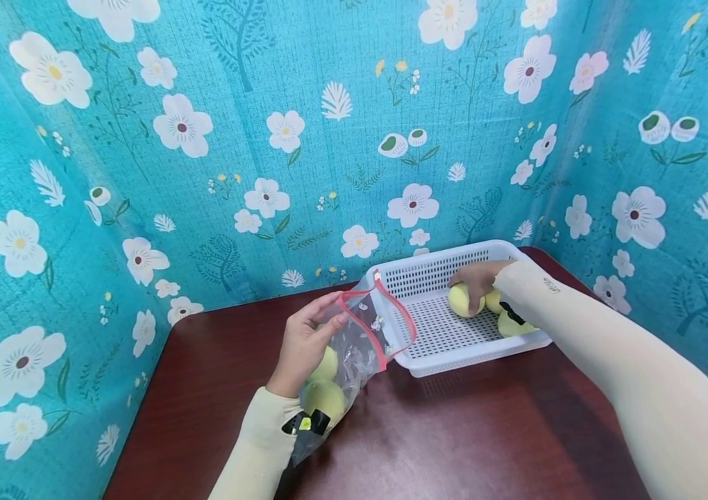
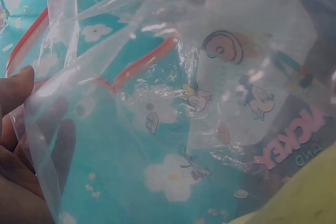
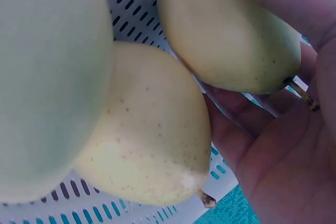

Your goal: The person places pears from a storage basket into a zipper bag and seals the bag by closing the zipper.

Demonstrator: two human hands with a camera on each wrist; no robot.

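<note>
My left hand (image 1: 305, 339) pinches the rim of a clear zip bag (image 1: 357, 347) between thumb and fingers. The bag has a red zip edge, and its mouth gapes toward the basket. Inside its lower part lie yellow-green pears (image 1: 324, 398). Printed cartoon figures (image 2: 257, 100) show on the film in the left wrist view. Over in the white basket (image 1: 419, 366), my right hand (image 1: 482, 278) grips a pear (image 3: 231, 30), thumb on one side and fingers round the other. Beside it rest another speckled pear (image 3: 149, 129) with a short stem and a paler one (image 3: 47, 77) close to the camera.
The perforated basket stands at the back right of a dark red table (image 1: 223, 361), its near wall facing me. A teal flowered cloth (image 1: 329, 173) hangs behind and along both sides. The bag's mouth overlaps the basket's left rim in the head view.
</note>
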